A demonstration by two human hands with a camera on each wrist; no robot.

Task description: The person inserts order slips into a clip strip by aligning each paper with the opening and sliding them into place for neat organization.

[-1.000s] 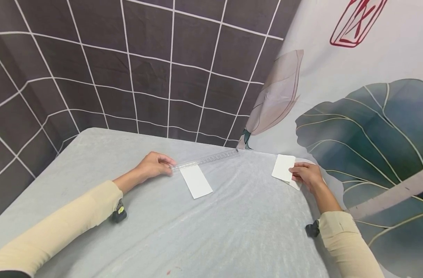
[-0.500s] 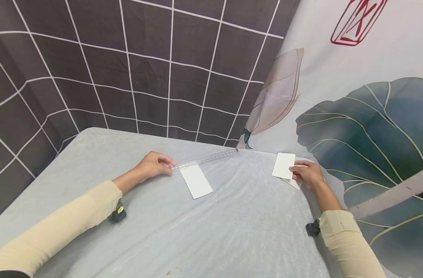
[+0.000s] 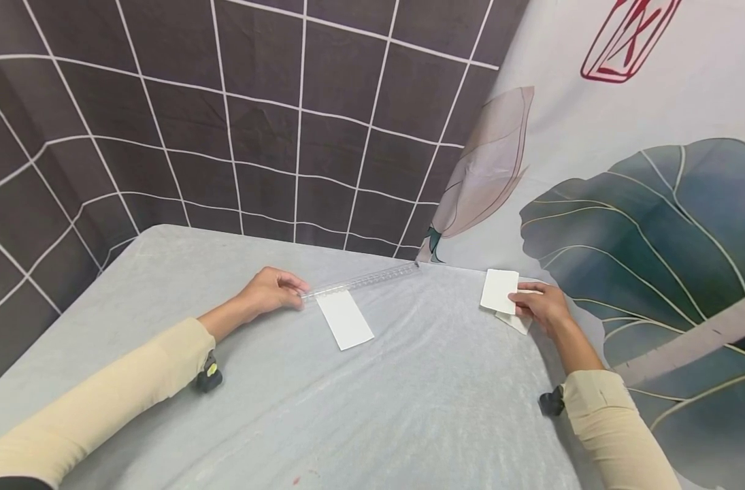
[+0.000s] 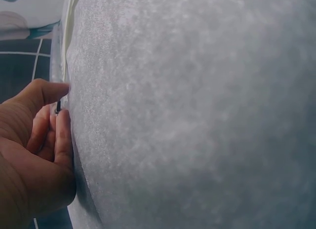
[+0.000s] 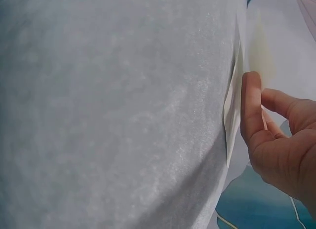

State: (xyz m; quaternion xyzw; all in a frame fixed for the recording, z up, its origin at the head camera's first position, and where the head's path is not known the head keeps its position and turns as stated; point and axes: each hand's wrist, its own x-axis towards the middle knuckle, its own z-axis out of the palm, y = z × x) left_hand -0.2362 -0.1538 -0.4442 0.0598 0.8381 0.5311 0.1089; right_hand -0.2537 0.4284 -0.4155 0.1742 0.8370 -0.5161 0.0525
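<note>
My left hand (image 3: pixel 273 291) holds the near-left end of a clear plastic ruler (image 3: pixel 372 279) between thumb and fingers. The ruler slants to the back right and overlaps the top edge of a white paper strip (image 3: pixel 346 323) on the cloth. In the left wrist view, the thumb and fingertips of the left hand (image 4: pixel 39 145) sit around the ruler's end. Over at the right, my right hand (image 3: pixel 543 307) pinches a white card (image 3: pixel 499 291) by its right edge. Partly hidden beneath it, another white piece (image 3: pixel 514 322) lies on the cloth; the right wrist view shows the raised card (image 5: pixel 260 56) above the right fingertips.
A grey cloth (image 3: pixel 372 408) covers the table, with soft creases running across it. Dark grid-patterned curtain (image 3: pixel 256 136) hangs behind, and a white leaf-printed curtain (image 3: pixel 641 238) borders the right edge, close to the right hand.
The card in my right hand has risen and turned slightly, uncovering a little more of the piece below. My left hand, the ruler and the paper strip stay in place.
</note>
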